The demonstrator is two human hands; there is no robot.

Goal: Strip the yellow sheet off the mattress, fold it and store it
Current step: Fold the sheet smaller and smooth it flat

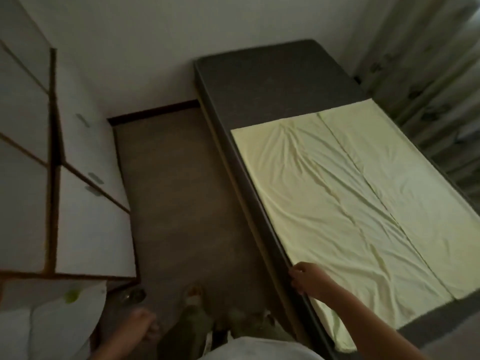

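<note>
Seeing my right hand (304, 279) curled on near-left edge of yellow sheet (350, 203); sheet runs long-ways away, rightward of hand, across mattress (272, 81). Left hand (145, 326) loose, idle, farther off.

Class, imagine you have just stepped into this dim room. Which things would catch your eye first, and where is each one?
The pale yellow sheet stands out most, spread wrinkled over the nearer part of the dark mattress on the right. At the sheet's near left edge, the right hand curls its fingers around the fabric. On the left stand white cupboards.
</note>
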